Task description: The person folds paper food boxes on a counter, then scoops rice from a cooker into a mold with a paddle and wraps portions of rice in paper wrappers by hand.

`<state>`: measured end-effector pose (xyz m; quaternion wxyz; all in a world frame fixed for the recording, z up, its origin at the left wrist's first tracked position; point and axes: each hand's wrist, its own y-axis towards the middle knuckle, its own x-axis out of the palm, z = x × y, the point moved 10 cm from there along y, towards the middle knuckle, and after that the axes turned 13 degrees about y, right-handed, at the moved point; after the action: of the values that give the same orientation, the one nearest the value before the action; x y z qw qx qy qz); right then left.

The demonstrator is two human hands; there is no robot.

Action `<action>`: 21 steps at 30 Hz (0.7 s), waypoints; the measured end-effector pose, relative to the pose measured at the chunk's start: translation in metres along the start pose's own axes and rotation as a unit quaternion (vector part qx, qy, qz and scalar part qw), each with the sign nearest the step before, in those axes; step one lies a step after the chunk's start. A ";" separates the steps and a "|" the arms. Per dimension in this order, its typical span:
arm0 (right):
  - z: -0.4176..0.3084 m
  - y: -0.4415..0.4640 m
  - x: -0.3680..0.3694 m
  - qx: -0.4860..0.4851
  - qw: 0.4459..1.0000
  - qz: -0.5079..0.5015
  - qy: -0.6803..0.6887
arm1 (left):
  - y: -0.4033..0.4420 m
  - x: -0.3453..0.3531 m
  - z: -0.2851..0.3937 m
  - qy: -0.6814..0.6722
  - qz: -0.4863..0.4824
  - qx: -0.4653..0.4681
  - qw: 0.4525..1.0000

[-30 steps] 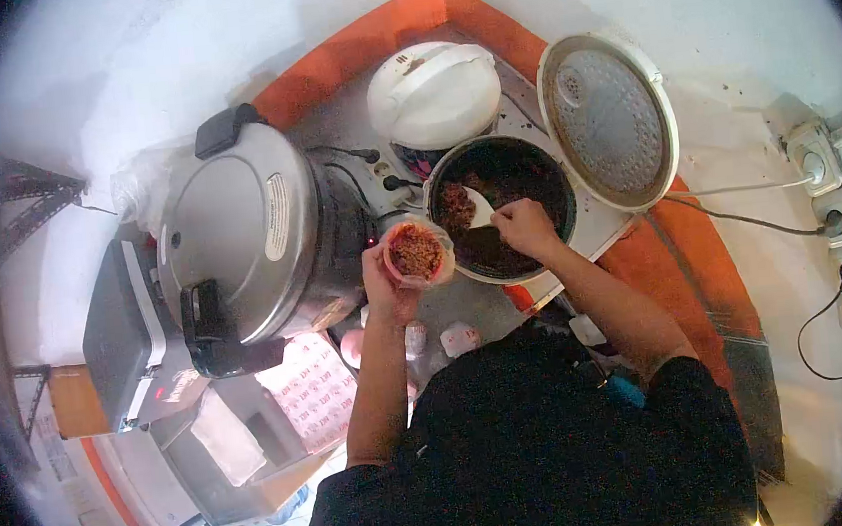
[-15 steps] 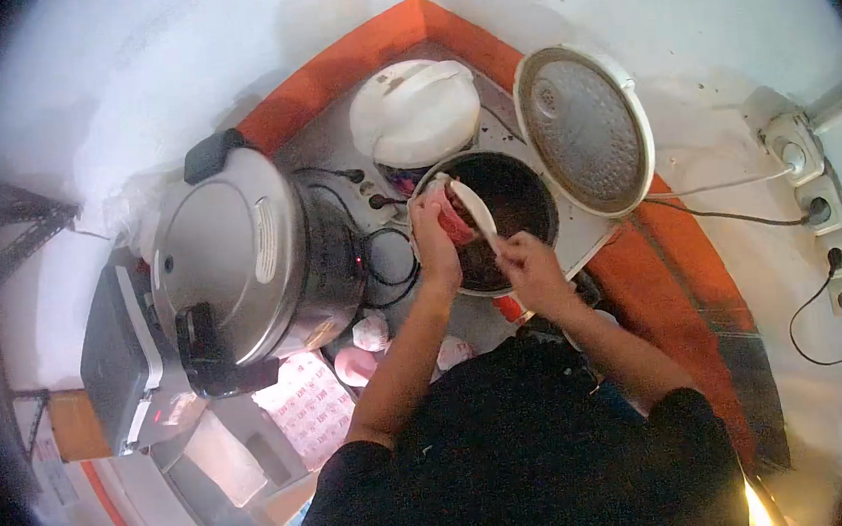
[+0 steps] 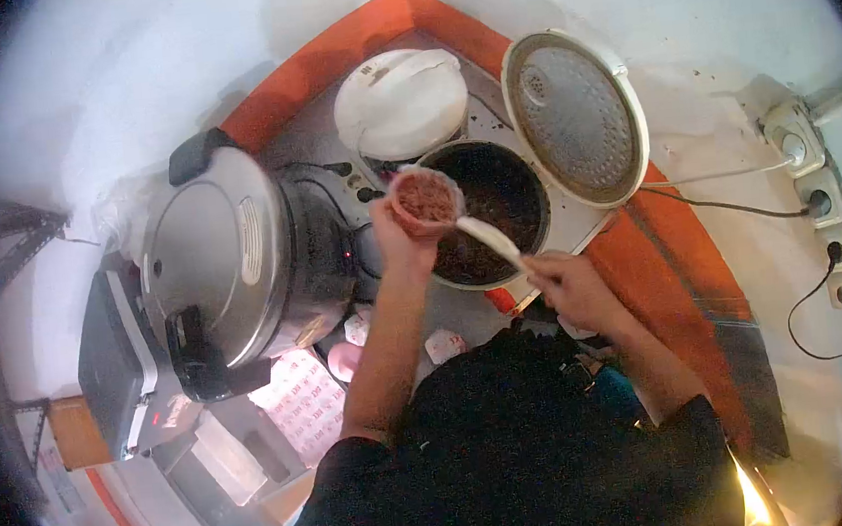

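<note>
My left hand [image 3: 404,244] is closed around a plastic cup [image 3: 426,200] of reddish-brown food, held over the left rim of the open cooker pot [image 3: 496,206]. In my right hand [image 3: 569,290] is the handle of a white rice paddle [image 3: 491,239]. The paddle's tip is beside the cup's right rim, above the pot. Dark food lies inside the pot. The pot's raised lid [image 3: 577,117] stands open at its right.
A large steel cooker [image 3: 216,261] stands on the left, with a closed white cooker [image 3: 399,105] behind the pot. Printed paper [image 3: 301,406] and a wrapped bundle [image 3: 445,345] lie nearer. Power sockets [image 3: 819,198] with cables line the right wall.
The cup was first filled left of the pot, then tilted over it against the paddle. Now it is back upright at the pot's left rim, and the paddle has lowered toward the right.
</note>
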<state>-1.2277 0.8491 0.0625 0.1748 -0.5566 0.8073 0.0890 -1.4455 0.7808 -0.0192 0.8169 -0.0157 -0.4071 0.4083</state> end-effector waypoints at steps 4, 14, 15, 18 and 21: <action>0.038 0.041 -0.024 0.141 0.984 0.006 -0.107 | -0.023 -0.010 0.050 -0.003 -0.023 0.030 0.999; 0.061 0.174 0.006 0.186 0.944 -0.037 -0.271 | -0.067 -0.063 0.064 -0.029 -0.012 0.072 0.997; 0.066 0.177 0.014 0.198 0.941 -0.057 -0.267 | -0.070 -0.069 0.062 -0.014 0.017 0.063 0.998; 0.072 0.177 0.043 0.139 0.930 -0.107 -0.322 | -0.075 -0.079 0.060 -0.029 0.027 0.057 0.998; 0.076 0.167 0.055 0.114 0.939 -0.149 -0.287 | -0.072 -0.085 0.057 -0.044 0.030 0.054 0.997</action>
<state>-1.3870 0.8880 -0.0372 0.4726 -0.5976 0.6354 0.1257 -1.4654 0.6574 -0.0107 0.7855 0.0338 -0.4193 0.4540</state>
